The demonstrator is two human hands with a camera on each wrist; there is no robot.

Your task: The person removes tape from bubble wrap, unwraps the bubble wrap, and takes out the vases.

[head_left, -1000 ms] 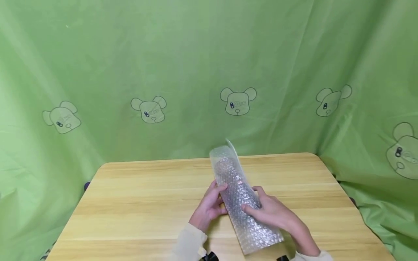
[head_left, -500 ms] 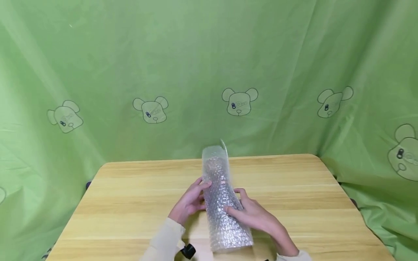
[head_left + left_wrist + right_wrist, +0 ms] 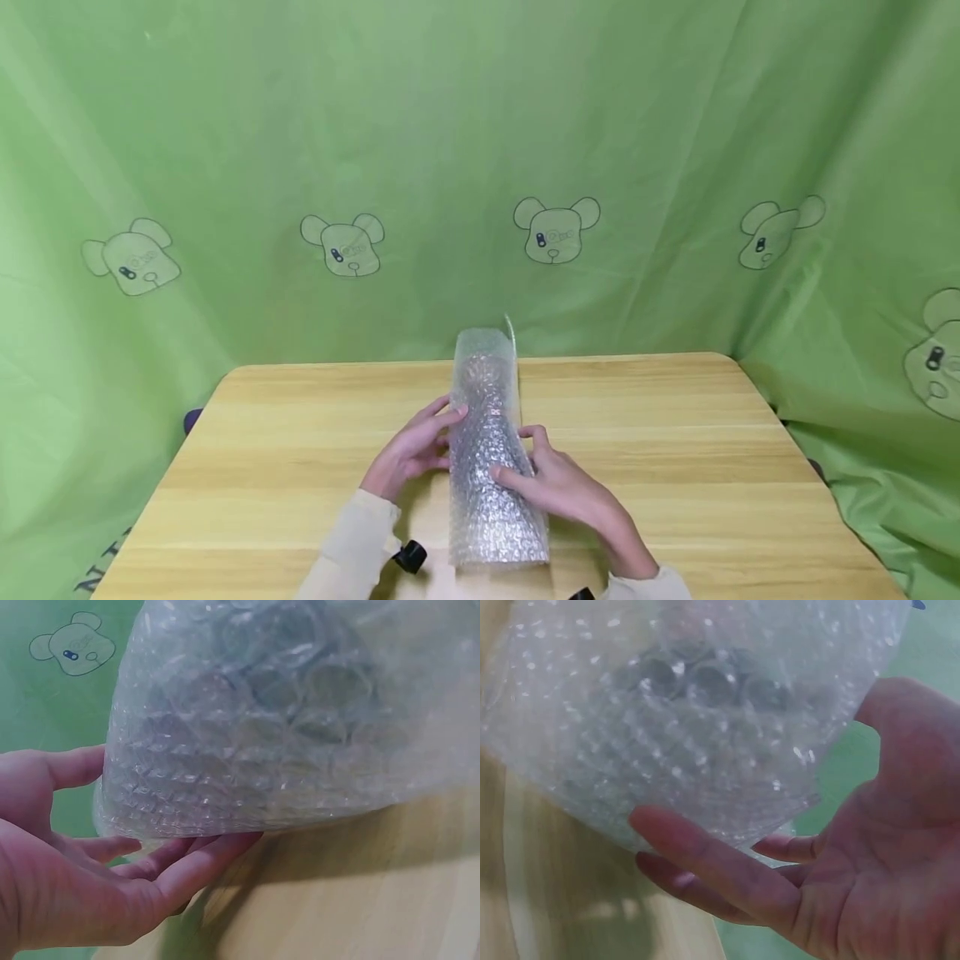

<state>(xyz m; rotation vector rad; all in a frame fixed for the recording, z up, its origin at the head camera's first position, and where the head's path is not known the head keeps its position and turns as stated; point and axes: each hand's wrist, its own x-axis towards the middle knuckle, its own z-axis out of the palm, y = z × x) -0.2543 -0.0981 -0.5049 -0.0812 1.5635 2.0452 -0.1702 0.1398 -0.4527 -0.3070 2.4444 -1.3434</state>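
Note:
A long bundle of clear bubble wrap [image 3: 491, 508] lies between the two hands, its far end overlapping the table's back edge in the head view. Inside shows a greyish shape, narrower toward the far end and wider near the person; the wrap blurs what it is. My left hand [image 3: 414, 450] holds the left side, thumb on top and fingers reaching beneath, as the left wrist view of the bubble wrap [image 3: 247, 750] shows. Lower on the right side, my right hand [image 3: 561, 483] grips with its thumb across the top. Its fingers [image 3: 720, 866] support the underside in the right wrist view.
The light wood table [image 3: 300, 467] has rounded back corners. A green curtain [image 3: 420, 125] printed with bear heads hangs behind it and along both sides. A loose flap of wrap [image 3: 512, 333] sticks up at the bundle's far end. Black wrist cameras [image 3: 410, 557] sit below the hands.
Both hands have carried the bundle to the left and turned it from a slant to nearly straight away from the person. The grip looks the same throughout.

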